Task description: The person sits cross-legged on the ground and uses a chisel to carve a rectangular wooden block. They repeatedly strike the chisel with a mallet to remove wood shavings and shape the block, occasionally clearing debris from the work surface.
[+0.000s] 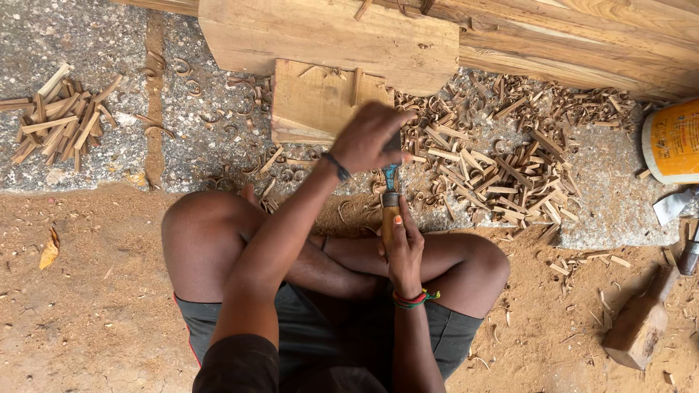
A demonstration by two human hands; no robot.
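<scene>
Chisel: a chisel [391,204] with a wooden handle, metal collar and bluish blade stood near the centre of the frame, almost upright in the picture, blade pointing up toward the wood.
Right hand: the right hand [405,247] was wrapped around the chisel's wooden handle, fingers closed on it, a red and green band at the wrist.
Left hand: the left hand [369,137] was above the chisel's blade end, fingers curled shut; what it gripped could not be told from this view. A dark band sat on that wrist.
Workpiece: a small wooden board [320,102] lay just above the left hand, partly under a thick wooden block [328,33] at top centre.
Legs: the person sat cross-legged on the dirt floor [95,291], knees at centre left and centre right.
Shavings: wood chips [502,160] were strewn right of centre; a pile of cut sticks [65,113] lay at upper left.
Right edge: a yellow and white container [673,142] stood at upper right; a wooden offcut [641,327] lay at lower right.
</scene>
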